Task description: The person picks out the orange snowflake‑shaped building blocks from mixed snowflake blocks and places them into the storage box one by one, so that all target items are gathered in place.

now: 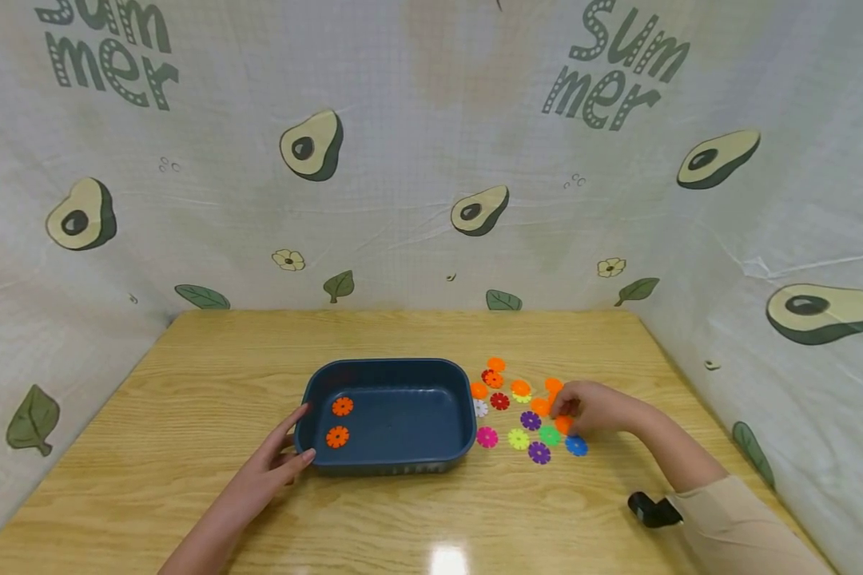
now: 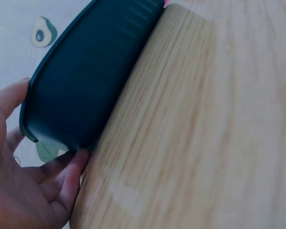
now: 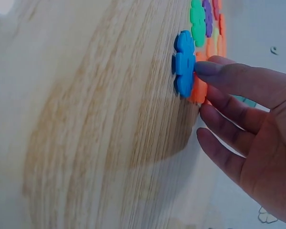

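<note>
Looks early, going by the split: only two orange discs (image 1: 337, 437) inside the dark blue tray (image 1: 403, 419), both flat on its floor toward the left end, against a far bigger scatter of loose discs (image 1: 538, 453) on the wooden table (image 1: 388, 527) just beyond its right end — orange, red, pink, purple, yellow, green, white and blue, some overlapping. Left to handle, by that reckoning: nearly all of the scatter. At the tray's left end, holding on at the near corner: left hand (image 1: 269, 467), with thumb and forefinger at the rim and other fingertips lower against the outer wall. Over the right edge of the scatter: right hand (image 1: 604, 407), fingers partly curled and somewhat spread, thumb tip against an orange disc (image 3: 199, 93) right beside a blue disc (image 3: 183, 64) — cannot tell whether pinched or merely touched.
</note>
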Demonstrator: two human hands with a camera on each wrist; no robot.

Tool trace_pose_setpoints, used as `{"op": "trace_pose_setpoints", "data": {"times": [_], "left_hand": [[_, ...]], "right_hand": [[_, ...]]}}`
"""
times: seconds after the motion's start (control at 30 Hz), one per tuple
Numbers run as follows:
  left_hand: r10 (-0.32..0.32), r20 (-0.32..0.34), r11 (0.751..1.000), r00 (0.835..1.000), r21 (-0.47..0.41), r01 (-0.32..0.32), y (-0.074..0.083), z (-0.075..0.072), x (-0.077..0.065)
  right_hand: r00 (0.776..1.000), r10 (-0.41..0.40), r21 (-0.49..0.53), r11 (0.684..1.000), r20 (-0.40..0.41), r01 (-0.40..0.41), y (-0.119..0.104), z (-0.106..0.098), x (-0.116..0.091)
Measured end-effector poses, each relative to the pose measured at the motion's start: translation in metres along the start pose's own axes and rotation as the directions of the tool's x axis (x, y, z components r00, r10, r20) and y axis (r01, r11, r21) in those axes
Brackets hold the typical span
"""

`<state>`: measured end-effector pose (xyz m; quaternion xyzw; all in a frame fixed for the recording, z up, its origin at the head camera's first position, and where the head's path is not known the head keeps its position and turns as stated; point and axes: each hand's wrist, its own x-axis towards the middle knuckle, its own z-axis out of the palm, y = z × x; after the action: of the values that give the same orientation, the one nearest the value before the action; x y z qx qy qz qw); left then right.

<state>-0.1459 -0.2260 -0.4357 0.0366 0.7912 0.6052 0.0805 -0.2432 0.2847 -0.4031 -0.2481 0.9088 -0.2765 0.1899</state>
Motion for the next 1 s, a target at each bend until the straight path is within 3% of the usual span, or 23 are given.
{"op": "trace_pose_setpoints", "data": {"times": [1.0], "left_hand": [[0.008,-0.004,1.0,1.0,0.013,-0.008,-0.0007,0.0002,0.0009]], "right_hand": [[1.0,0.029,-0.035,0.999,-0.013,-0.029,-0.0058,-0.0033,0.0033]]}}
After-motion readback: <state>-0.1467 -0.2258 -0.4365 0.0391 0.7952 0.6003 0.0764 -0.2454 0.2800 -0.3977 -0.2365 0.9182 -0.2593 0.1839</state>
